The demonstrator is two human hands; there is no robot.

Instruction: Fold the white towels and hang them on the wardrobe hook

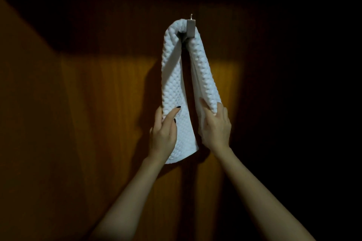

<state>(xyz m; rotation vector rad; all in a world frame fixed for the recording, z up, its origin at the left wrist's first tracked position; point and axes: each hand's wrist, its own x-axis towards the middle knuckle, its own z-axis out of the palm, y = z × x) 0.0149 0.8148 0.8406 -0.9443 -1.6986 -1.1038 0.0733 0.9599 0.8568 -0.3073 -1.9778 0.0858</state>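
The white towel (172,88) is draping over the wardrobe hook (191,28), a tail hanging down each side. Left hand (163,130) is pinching the left tail below the hook, right hand (215,126) is clutching the right tail. Uneven tugging could be dragging it off.

Two bare forearms, no sleeves, no watch or rings visible. Left hand (163,130): dark polish on visible nails, toward 1 o'clock of hand. Right hand (215,127): nails not visible.

White towel (174,88) draped over hook (191,29), both ends gripped.
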